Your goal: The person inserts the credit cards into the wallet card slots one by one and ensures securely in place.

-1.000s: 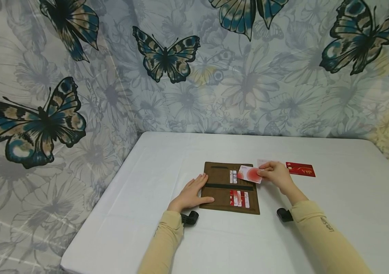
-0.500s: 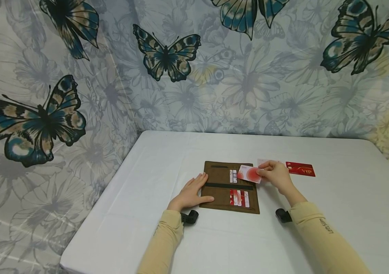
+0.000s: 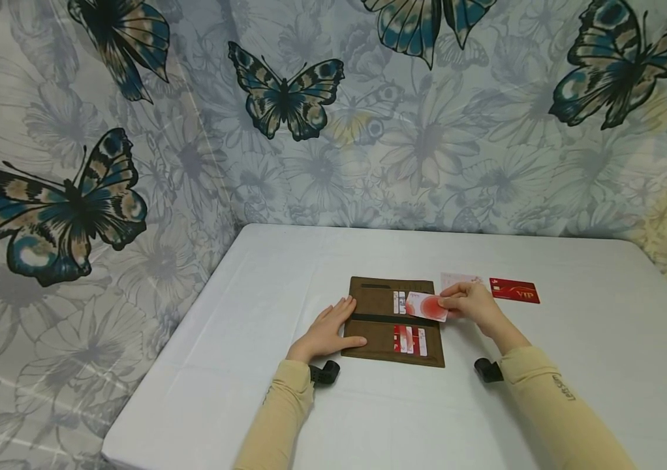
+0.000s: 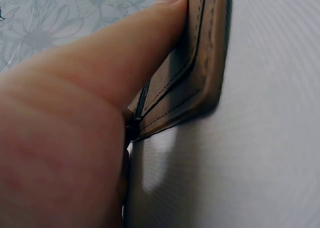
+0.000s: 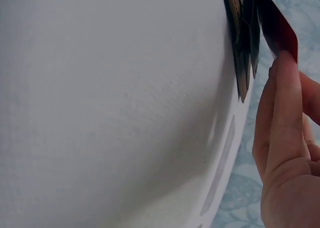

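A brown wallet (image 3: 369, 300) lies spread flat on the white table, a dark band across its middle fold. My left hand (image 3: 324, 331) rests on its left side with fingers extended; the left wrist view has the thumb (image 4: 150, 27) along the stitched edge. Between thumb and fingers, my right hand (image 3: 477, 310) pinches a white and red card (image 3: 425, 306) by its right end, over the right part of the wallet's far half. The right wrist view has the card (image 5: 280, 30) tilted above the wallet edge (image 5: 242, 77). Several cards (image 3: 410, 341) sit in the near half's slots.
White cards (image 3: 399, 302) show in the far half's slots. Beyond my right hand lie a pale card (image 3: 453, 279), partly covered by the hand, and a red VIP card (image 3: 515, 290). A butterfly-patterned cloth wall (image 3: 322, 176) stands behind the table (image 3: 286, 261).
The card in my right hand has come slightly nearer, toward the wallet's fold, and more of the pale card behind shows. My left hand has stayed in place.
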A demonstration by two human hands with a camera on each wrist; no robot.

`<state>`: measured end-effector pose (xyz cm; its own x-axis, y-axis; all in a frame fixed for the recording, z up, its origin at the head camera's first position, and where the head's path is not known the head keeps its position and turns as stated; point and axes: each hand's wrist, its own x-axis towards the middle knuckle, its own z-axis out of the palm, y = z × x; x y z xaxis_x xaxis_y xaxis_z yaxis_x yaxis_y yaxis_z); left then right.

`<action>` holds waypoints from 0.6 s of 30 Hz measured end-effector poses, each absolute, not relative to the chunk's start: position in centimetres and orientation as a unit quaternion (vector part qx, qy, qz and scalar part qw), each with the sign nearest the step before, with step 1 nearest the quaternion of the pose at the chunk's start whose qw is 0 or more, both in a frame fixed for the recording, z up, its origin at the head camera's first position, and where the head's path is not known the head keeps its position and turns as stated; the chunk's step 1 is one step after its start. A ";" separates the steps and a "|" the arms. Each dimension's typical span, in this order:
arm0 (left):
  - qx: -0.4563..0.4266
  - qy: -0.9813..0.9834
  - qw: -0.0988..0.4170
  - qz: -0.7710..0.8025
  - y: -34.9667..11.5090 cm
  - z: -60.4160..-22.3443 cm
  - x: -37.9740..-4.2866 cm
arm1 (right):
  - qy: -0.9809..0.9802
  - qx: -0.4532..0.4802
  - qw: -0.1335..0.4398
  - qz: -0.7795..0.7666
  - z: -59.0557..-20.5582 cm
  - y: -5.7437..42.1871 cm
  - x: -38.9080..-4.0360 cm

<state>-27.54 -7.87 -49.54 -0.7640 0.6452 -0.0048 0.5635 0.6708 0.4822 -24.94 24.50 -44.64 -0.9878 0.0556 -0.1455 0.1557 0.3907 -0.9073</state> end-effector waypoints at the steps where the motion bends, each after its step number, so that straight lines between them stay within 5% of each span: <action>1: 0.332 0.910 0.088 0.233 -7.9 -49.5 -27.5 | 0.833 0.064 0.047 -0.548 -44.6 24.5 -25.0; 18: 0.333 0.910 0.090 0.232 -7.9 -49.5 -27.6 | 0.857 0.067 0.057 -0.508 -44.3 24.5 -26.7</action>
<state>-27.62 -7.87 -49.53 -0.7624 0.6470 -0.0092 0.5635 0.6708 0.4822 -26.75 24.48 -44.29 -0.9845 0.0579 -0.1656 0.1730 0.4741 -0.8633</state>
